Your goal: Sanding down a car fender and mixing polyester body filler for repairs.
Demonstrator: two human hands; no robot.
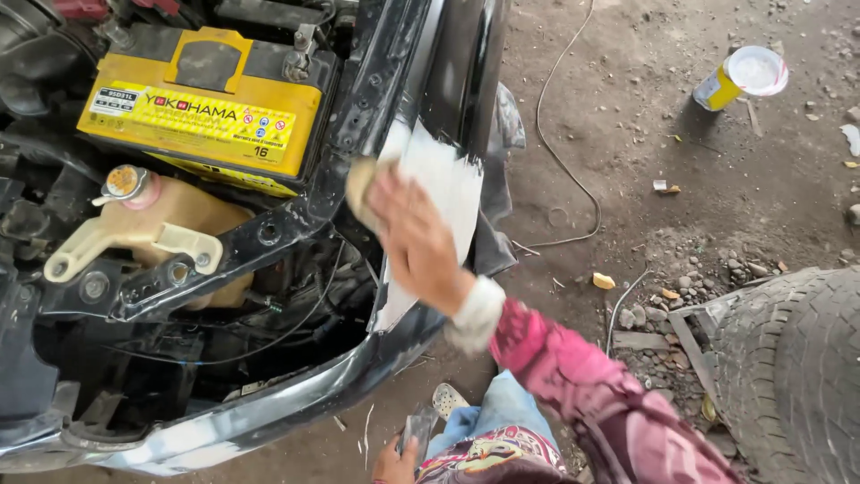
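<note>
White filler patch (448,184) being rubbed: right hand (414,235) clamped on sanding pad (360,184); left hand (394,462) grips a scraper (417,428); next, even strokes.

Glossy black painted metal on the car panel (461,81), broken by a flat, matt white filler patch (443,193) with a chalky look. The battery (202,108) shows smooth yellow plastic, the reservoir (157,229) a dull cream plastic. Rough, dusty dirt floor (627,116), and coarse matt rubber on the tyre (793,372).
</note>
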